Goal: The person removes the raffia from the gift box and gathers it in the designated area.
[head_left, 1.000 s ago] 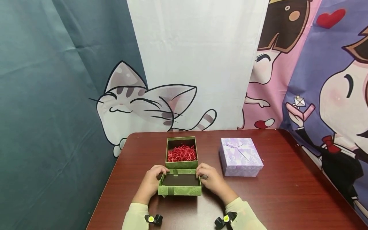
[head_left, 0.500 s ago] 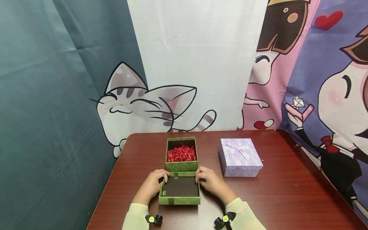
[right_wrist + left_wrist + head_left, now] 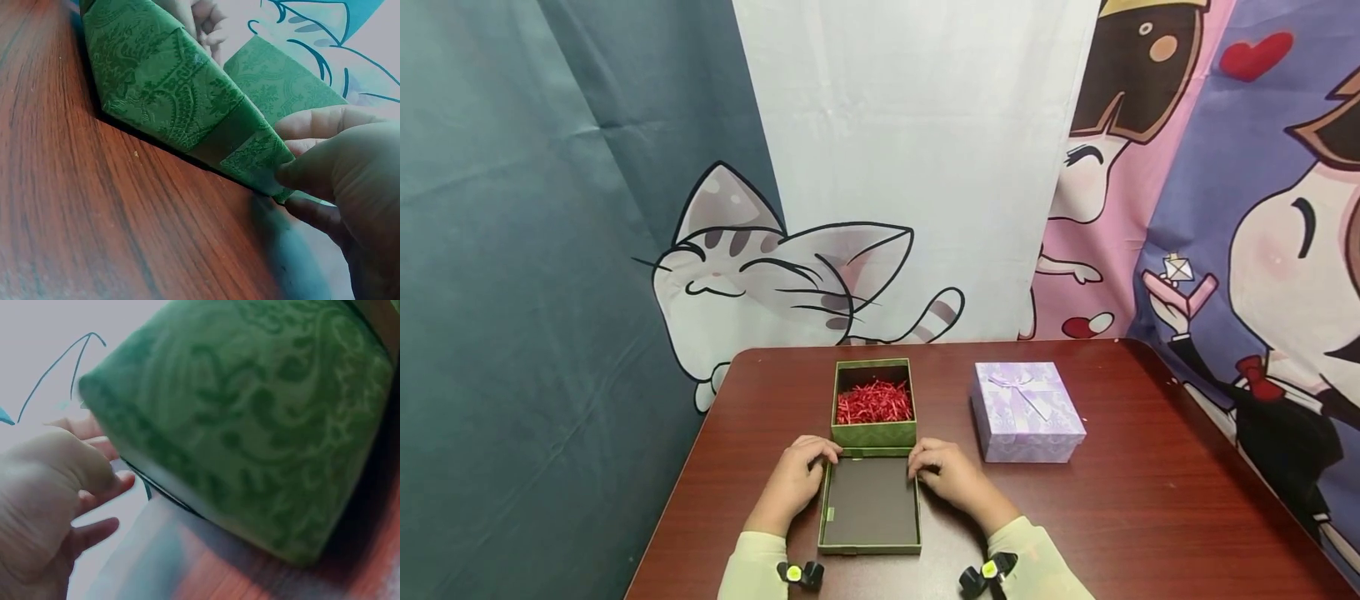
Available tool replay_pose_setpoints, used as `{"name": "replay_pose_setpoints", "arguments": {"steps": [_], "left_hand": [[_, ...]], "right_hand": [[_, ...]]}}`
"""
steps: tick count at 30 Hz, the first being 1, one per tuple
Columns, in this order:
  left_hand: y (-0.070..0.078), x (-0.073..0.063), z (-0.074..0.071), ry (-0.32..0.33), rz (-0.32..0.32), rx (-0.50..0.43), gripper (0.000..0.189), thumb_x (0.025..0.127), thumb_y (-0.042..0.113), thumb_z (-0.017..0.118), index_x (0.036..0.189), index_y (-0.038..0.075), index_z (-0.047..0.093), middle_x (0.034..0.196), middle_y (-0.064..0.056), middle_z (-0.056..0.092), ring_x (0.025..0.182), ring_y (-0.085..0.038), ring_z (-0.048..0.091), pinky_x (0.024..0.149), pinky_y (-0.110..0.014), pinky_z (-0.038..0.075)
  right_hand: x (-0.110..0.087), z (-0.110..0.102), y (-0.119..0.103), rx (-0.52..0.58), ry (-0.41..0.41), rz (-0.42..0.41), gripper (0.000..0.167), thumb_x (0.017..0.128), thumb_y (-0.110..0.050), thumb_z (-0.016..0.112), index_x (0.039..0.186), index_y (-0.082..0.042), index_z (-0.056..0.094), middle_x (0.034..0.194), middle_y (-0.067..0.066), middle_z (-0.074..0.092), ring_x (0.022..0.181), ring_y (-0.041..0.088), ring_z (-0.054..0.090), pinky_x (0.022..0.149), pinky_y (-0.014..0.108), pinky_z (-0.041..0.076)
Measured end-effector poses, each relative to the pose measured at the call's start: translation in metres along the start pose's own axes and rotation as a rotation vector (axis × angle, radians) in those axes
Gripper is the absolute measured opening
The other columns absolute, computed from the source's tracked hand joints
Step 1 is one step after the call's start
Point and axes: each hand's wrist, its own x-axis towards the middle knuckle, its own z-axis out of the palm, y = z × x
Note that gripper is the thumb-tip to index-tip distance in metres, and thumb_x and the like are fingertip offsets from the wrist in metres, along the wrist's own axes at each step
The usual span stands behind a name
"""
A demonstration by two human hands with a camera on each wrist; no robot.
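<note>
A green patterned gift box lid (image 3: 872,504) lies inside up in front of me in the head view, its dark inner face showing. My left hand (image 3: 795,479) holds the lid at its far left corner; in the left wrist view the patterned green side fills much of the frame, with the fingertips right at its edge. At the far right corner, the thumb and fingers of my right hand (image 3: 947,475) pinch the lid. Directly beyond it stands the matching green gift box (image 3: 875,435), filled with red shredded paper (image 3: 875,402).
A lilac gift box (image 3: 1028,412) with a bow printed or tied on top stands to the right on the brown wooden table (image 3: 1150,517). Cartoon-printed curtains (image 3: 925,167) hang behind the table's far edge.
The lid has come down toward me and turned so its inner face shows more fully; its near outer wall has gone out of sight. Both hands have kept their corners and moved little.
</note>
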Motion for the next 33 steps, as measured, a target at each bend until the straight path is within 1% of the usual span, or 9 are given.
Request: {"name": "replay_pose_setpoints", "arguments": {"steps": [4, 8, 13, 17, 20, 23, 27, 30, 33], "left_hand": [[0.0, 0.001, -0.001, 0.154, 0.086, 0.008, 0.028, 0.08, -0.013, 0.075, 0.091, 0.013, 0.075, 0.099, 0.013, 0.07, 0.101, -0.014, 0.063, 0.085, -0.035, 0.053], [0.001, 0.003, 0.002, 0.275, 0.114, -0.013, 0.036, 0.078, -0.008, 0.081, 0.109, 0.009, 0.075, 0.11, 0.0, 0.065, 0.105, -0.019, 0.061, 0.087, -0.036, 0.051], [0.005, 0.007, 0.007, 0.313, 0.041, -0.011, 0.055, 0.084, 0.0, 0.083, 0.136, 0.009, 0.067, 0.143, -0.011, 0.055, 0.124, -0.029, 0.059, 0.094, -0.049, 0.055], [0.008, 0.011, 0.012, 0.297, 0.017, 0.027, 0.047, 0.087, 0.006, 0.083, 0.133, 0.01, 0.071, 0.15, -0.011, 0.054, 0.13, -0.036, 0.058, 0.098, -0.054, 0.054], [0.009, 0.014, 0.015, 0.288, 0.021, 0.032, 0.036, 0.089, 0.007, 0.082, 0.125, 0.011, 0.075, 0.145, -0.01, 0.06, 0.129, -0.034, 0.06, 0.1, -0.053, 0.053], [0.011, 0.017, 0.017, 0.282, 0.017, 0.029, 0.031, 0.091, 0.008, 0.08, 0.122, 0.013, 0.076, 0.141, -0.008, 0.064, 0.128, -0.032, 0.061, 0.1, -0.052, 0.054], [0.01, 0.018, 0.018, 0.288, 0.024, 0.022, 0.03, 0.092, 0.007, 0.079, 0.121, 0.012, 0.077, 0.137, -0.008, 0.066, 0.125, -0.031, 0.063, 0.097, -0.051, 0.055], [0.008, 0.017, 0.019, 0.297, 0.04, 0.03, 0.03, 0.091, 0.006, 0.079, 0.12, 0.011, 0.077, 0.135, -0.009, 0.067, 0.122, -0.03, 0.065, 0.096, -0.05, 0.056], [0.007, 0.017, 0.02, 0.3, 0.053, 0.04, 0.031, 0.09, 0.005, 0.08, 0.121, 0.011, 0.077, 0.133, -0.009, 0.068, 0.121, -0.029, 0.066, 0.095, -0.048, 0.056]], "right_hand": [[-0.001, 0.0, 0.0, 0.047, 0.033, 0.04, 0.032, 0.076, 0.02, 0.072, 0.084, -0.01, 0.077, 0.096, 0.001, 0.072, 0.093, 0.015, 0.069, 0.087, 0.027, 0.057], [0.001, 0.0, 0.001, 0.057, 0.131, 0.062, 0.035, 0.073, 0.024, 0.07, 0.086, -0.008, 0.077, 0.094, 0.004, 0.072, 0.088, 0.02, 0.069, 0.079, 0.027, 0.058], [0.015, -0.009, -0.008, 0.033, 0.32, 0.073, 0.031, 0.074, 0.021, 0.074, 0.091, -0.004, 0.076, 0.095, 0.008, 0.071, 0.081, 0.027, 0.067, 0.068, 0.031, 0.059], [0.041, -0.022, -0.018, -0.016, 0.373, 0.083, 0.032, 0.077, 0.009, 0.082, 0.106, -0.002, 0.074, 0.111, 0.012, 0.07, 0.094, 0.028, 0.067, 0.08, 0.036, 0.06], [0.067, -0.029, -0.021, -0.08, 0.317, 0.122, 0.044, 0.079, -0.002, 0.087, 0.12, -0.005, 0.072, 0.125, 0.012, 0.065, 0.112, 0.027, 0.064, 0.094, 0.039, 0.057], [0.096, -0.031, -0.02, -0.14, 0.203, 0.171, 0.052, 0.081, -0.008, 0.089, 0.129, -0.008, 0.069, 0.133, 0.01, 0.061, 0.124, 0.027, 0.059, 0.104, 0.044, 0.051], [0.128, -0.024, -0.015, -0.235, -0.039, 0.252, 0.063, 0.083, -0.019, 0.09, 0.14, -0.012, 0.064, 0.142, 0.011, 0.056, 0.132, 0.03, 0.053, 0.11, 0.049, 0.046], [0.145, -0.017, -0.01, -0.305, -0.25, 0.319, 0.075, 0.083, -0.028, 0.09, 0.149, -0.016, 0.056, 0.147, 0.01, 0.051, 0.135, 0.031, 0.051, 0.109, 0.048, 0.047], [0.158, -0.009, -0.005, -0.358, -0.404, 0.376, 0.086, 0.08, -0.033, 0.092, 0.154, -0.021, 0.05, 0.152, 0.011, 0.048, 0.138, 0.033, 0.048, 0.106, 0.049, 0.05]]}}
